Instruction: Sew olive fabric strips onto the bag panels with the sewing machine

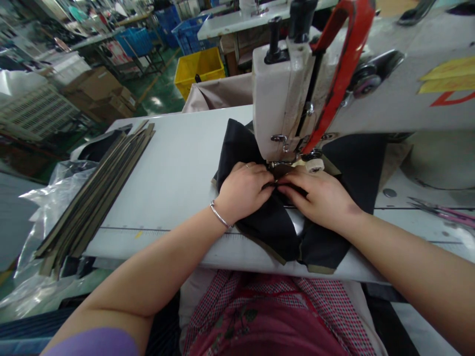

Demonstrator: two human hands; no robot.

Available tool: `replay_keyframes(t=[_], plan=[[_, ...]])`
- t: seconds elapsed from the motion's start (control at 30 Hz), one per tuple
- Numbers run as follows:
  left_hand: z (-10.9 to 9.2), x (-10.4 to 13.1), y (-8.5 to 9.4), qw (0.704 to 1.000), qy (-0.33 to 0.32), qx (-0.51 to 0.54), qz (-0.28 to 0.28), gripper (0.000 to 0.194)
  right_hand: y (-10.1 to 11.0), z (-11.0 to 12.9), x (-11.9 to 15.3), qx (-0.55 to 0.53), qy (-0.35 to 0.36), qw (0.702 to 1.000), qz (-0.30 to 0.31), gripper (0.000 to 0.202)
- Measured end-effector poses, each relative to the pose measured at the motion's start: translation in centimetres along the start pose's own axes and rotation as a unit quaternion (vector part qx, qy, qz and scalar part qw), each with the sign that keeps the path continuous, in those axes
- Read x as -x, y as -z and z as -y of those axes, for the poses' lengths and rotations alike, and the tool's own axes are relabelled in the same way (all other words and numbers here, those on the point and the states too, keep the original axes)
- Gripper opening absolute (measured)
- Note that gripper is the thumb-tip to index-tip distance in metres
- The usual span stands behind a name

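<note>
Black fabric (272,225) with olive edges lies under the head of a white sewing machine (274,94) and hangs toward the table's front edge. My left hand (245,190), with a silver bracelet at the wrist, pinches the fabric just left of the needle area. Close beside it, my right hand (321,198) pinches the same fabric between thumb and fingers. The fingertips of both hands nearly meet in front of the presser area. The needle itself is hidden. A red lever guard (343,64) slants down over the machine head.
Long dark and olive strips (100,193) lie at the white table's (163,173) left end, beside clear plastic (55,202). Pink-handled scissors (445,212) rest at the right. Beyond the table stand a yellow crate (200,69) and cardboard boxes (100,91).
</note>
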State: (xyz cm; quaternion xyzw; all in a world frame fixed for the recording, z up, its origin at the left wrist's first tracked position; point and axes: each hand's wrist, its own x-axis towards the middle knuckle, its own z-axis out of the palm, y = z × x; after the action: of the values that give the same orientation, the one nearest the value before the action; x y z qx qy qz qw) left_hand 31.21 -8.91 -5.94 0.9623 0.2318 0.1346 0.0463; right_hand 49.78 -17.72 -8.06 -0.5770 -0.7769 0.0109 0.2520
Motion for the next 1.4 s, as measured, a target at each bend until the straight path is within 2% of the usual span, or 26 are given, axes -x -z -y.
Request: replay_keyframes(t=[0.13, 0.33, 0.43, 0.57, 0.67, 0.73, 0.83, 0.87, 0.93, 1.0, 1.23, 1.4], plan=[[0.5, -0.3, 0.2, 0.999, 0.008, 0.052, 0.004, 0.026, -0.6, -0.1, -0.7, 0.036, -0.012, 0.999, -0.001, 0.030], [0.9, -0.4, 0.0, 0.996, 0.009, 0.087, -0.009, 0.029, -1.6, -0.3, -1.2, 0.063, -0.011, 0.997, -0.039, 0.021], [1.1, 0.1, 0.0, 0.995, -0.033, 0.095, -0.009, 0.028, -1.2, -0.3, -1.0, 0.081, 0.055, 0.994, -0.045, 0.018], [0.9, 1.3, 0.2, 0.990, -0.103, 0.091, 0.029, 0.024, -0.4, -0.4, -0.4, 0.039, 0.142, 0.989, -0.008, 0.017], [0.4, 2.0, 0.2, 0.993, -0.029, 0.112, 0.000, 0.010, 0.1, -0.5, 0.3, 0.006, 0.154, 0.988, 0.009, 0.016], [0.1, 2.1, 0.2, 0.992, 0.014, 0.121, -0.019, 0.019, 0.3, -0.4, 0.6, 0.002, 0.155, 0.988, 0.020, 0.017], [-0.1, 1.7, 0.2, 0.994, -0.009, 0.107, 0.014, 0.017, 0.6, -0.3, 0.9, 0.006, 0.151, 0.988, 0.045, 0.025], [-0.1, 1.4, 0.3, 0.994, -0.008, 0.101, 0.026, 0.023, 0.7, -0.3, 0.9, 0.005, 0.147, 0.988, 0.054, 0.028], [0.2, 0.9, 0.6, 0.994, 0.027, 0.103, 0.037, 0.041, 1.0, -0.2, 1.0, -0.004, 0.138, 0.988, 0.069, 0.033], [0.4, 0.5, 0.8, 0.990, 0.061, 0.122, 0.045, 0.047, 1.2, -0.2, 1.0, -0.013, 0.131, 0.988, 0.080, 0.036], [0.8, -0.2, 0.9, 0.980, 0.097, 0.169, 0.042, 0.043, 1.5, -0.1, 0.9, -0.022, 0.129, 0.987, 0.093, 0.036], [0.6, -0.2, 0.6, 0.981, 0.080, 0.172, 0.030, 0.041, 1.8, 0.0, 0.8, -0.023, 0.128, 0.987, 0.097, 0.037]])
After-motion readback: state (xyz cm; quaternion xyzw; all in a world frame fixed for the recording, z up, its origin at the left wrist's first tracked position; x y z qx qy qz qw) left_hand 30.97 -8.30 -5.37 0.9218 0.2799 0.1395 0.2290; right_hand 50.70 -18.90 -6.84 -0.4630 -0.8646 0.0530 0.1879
